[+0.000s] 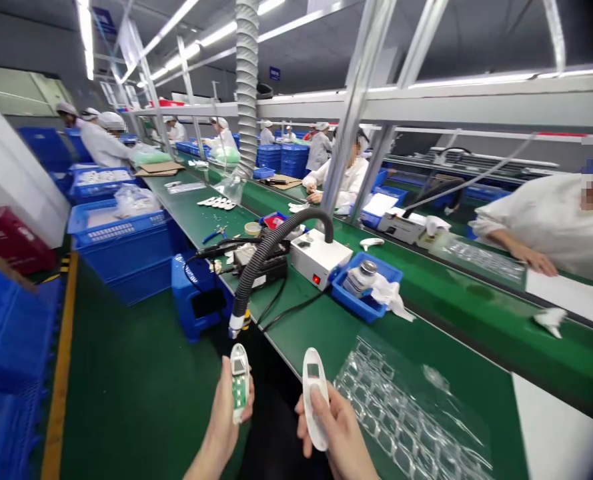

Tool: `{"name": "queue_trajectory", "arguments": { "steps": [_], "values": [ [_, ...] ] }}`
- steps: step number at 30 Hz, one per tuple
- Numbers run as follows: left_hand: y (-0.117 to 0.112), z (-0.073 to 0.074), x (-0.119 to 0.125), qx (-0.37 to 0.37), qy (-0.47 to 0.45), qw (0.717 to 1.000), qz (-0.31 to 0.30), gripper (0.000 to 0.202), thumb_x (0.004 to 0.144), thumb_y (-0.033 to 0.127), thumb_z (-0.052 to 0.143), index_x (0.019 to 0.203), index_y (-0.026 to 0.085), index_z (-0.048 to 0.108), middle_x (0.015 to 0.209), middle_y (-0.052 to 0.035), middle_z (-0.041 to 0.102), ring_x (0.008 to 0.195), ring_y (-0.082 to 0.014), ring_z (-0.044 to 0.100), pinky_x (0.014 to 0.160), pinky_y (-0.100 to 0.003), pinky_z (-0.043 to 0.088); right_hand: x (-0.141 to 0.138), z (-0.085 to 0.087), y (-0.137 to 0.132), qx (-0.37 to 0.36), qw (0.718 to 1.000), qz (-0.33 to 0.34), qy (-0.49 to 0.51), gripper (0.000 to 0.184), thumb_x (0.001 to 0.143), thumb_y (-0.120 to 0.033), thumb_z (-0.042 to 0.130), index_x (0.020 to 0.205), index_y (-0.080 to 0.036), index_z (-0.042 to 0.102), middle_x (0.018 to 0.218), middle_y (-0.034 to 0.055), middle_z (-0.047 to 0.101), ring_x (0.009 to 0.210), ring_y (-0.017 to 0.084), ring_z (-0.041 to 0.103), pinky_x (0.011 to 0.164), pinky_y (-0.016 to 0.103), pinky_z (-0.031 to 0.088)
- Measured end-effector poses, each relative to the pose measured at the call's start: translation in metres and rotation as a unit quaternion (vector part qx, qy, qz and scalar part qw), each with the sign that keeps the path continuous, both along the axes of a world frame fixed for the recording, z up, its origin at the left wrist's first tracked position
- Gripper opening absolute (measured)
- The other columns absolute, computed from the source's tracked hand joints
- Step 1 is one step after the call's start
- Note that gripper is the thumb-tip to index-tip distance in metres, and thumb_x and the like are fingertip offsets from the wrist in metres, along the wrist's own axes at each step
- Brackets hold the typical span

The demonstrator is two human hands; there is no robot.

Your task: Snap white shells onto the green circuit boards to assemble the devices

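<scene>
My left hand [225, 413] is closed around a white casing half with a green circuit board [239, 383] in it, held upright just below the nozzle of a black corrugated hose [256, 267]. My right hand [339, 433] grips a white oval casing shell [315, 397] with a small window, thumb lying along its face. Both parts are held off the edge of the green workbench [326, 327], a short gap between them.
A clear plastic blister tray [406, 413] lies on the bench by my right hand. Behind it sit a white control box [320, 256], a blue bin [366, 287] with a jar, and a soldering station. Blue crates [121, 240] line the aisle at left. Other workers sit along the conveyor [476, 293].
</scene>
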State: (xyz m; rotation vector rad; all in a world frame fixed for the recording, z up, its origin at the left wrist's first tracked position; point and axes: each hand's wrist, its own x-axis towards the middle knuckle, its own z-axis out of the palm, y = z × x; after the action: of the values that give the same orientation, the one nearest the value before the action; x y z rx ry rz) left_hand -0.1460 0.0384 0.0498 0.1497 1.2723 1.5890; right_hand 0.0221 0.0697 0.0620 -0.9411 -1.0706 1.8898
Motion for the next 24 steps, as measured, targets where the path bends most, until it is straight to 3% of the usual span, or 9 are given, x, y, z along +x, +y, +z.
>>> {"name": "queue_trajectory", "arguments": {
  "steps": [3,6,11,15,19,21,24],
  "values": [
    [0.014,-0.009,-0.034,0.015,-0.029,0.999,0.022,0.048,0.078,0.063,0.055,0.078,0.016,0.057,0.057,0.0042,0.052,0.041,-0.0047,0.043,0.035,-0.015,0.028,-0.008,-0.017,0.001,-0.052,0.998,-0.015,0.014,0.059,0.077,-0.073,0.056,0.066,-0.015,0.059,0.047,0.0001,0.052,0.028,0.004,0.031,0.029,0.015,0.017],
    [0.027,-0.015,-0.043,0.031,-0.046,0.998,0.006,0.046,0.078,0.061,0.056,0.075,0.015,0.058,0.055,0.005,0.05,0.04,-0.0056,0.045,0.036,-0.017,0.032,-0.015,-0.034,0.003,-0.12,0.993,-0.018,-0.001,0.069,0.076,-0.08,0.049,0.055,-0.014,0.057,0.038,-0.0011,0.044,0.025,0.002,0.024,0.027,0.014,0.011],
    [0.023,-0.025,-0.043,0.022,-0.039,0.999,0.017,0.045,0.078,0.061,0.057,0.075,0.016,0.057,0.056,0.0057,0.052,0.04,-0.005,0.044,0.035,-0.016,0.031,-0.05,-0.039,0.007,-0.151,0.989,0.0,-0.003,0.066,0.072,-0.076,0.059,0.053,-0.013,0.056,0.044,0.0021,0.052,0.025,0.003,0.031,0.025,0.013,0.014],
    [0.005,-0.024,-0.054,0.003,-0.009,0.999,0.04,0.049,0.078,0.063,0.055,0.07,0.015,0.057,0.053,0.0046,0.052,0.042,-0.0071,0.047,0.037,-0.018,0.033,-0.116,-0.034,0.014,-0.147,0.989,0.011,0.007,0.065,0.062,-0.078,0.065,0.064,-0.013,0.059,0.046,0.0019,0.056,0.028,0.004,0.037,0.025,0.012,0.014],
    [-0.006,-0.016,-0.065,-0.001,0.014,0.997,0.072,0.052,0.077,0.068,0.052,0.065,0.017,0.053,0.045,0.0058,0.049,0.041,-0.0091,0.047,0.04,-0.02,0.035,-0.172,-0.036,0.012,-0.152,0.987,0.045,0.017,0.066,0.056,-0.08,0.066,0.061,-0.015,0.056,0.04,0.0003,0.053,0.027,0.006,0.038,0.024,0.013,0.016],
    [-0.006,-0.015,-0.064,-0.002,0.018,0.997,0.08,0.053,0.076,0.07,0.051,0.065,0.018,0.052,0.043,0.0066,0.047,0.039,-0.0101,0.047,0.04,-0.021,0.035,-0.178,-0.04,0.01,-0.155,0.986,0.047,0.025,0.064,0.059,-0.079,0.065,0.061,-0.016,0.054,0.041,0.0,0.054,0.027,0.005,0.038,0.024,0.012,0.015],
    [0.001,-0.019,-0.052,-0.005,0.018,0.998,0.068,0.052,0.075,0.069,0.053,0.064,0.019,0.052,0.042,0.0067,0.047,0.038,-0.0103,0.046,0.039,-0.021,0.032,-0.162,-0.045,0.01,-0.142,0.989,0.029,0.025,0.063,0.062,-0.077,0.065,0.062,-0.015,0.053,0.041,-0.0006,0.054,0.026,0.004,0.035,0.025,0.012,0.013]
  ]
}}
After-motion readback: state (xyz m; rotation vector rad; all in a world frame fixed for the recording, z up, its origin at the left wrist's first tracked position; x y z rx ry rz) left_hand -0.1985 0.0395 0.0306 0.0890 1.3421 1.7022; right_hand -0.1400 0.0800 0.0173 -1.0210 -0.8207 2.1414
